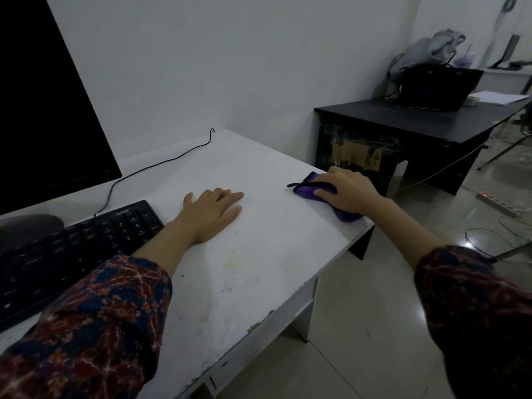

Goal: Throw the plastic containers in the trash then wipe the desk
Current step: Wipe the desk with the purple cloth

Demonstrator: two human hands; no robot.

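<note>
A purple cloth (306, 191) with a black trim lies bunched near the right edge of the white desk (253, 165). My right hand (349, 192) covers most of the cloth, fingers curled over it and holding it against the desk. My left hand (211, 213) lies flat, palm down, on the desk just right of the keyboard, fingers straight. The desk surface shows a yellowish stain (234, 262) and grey smudges toward its front edge. No plastic containers are in view.
A black keyboard (72, 254) and a dark monitor (49, 110) fill the left side, with a black cable (161, 164) running across the desk's back. A black table (403, 131) carrying a black bag (440, 87) stands to the right. A power strip (495, 203) and cables lie on the floor.
</note>
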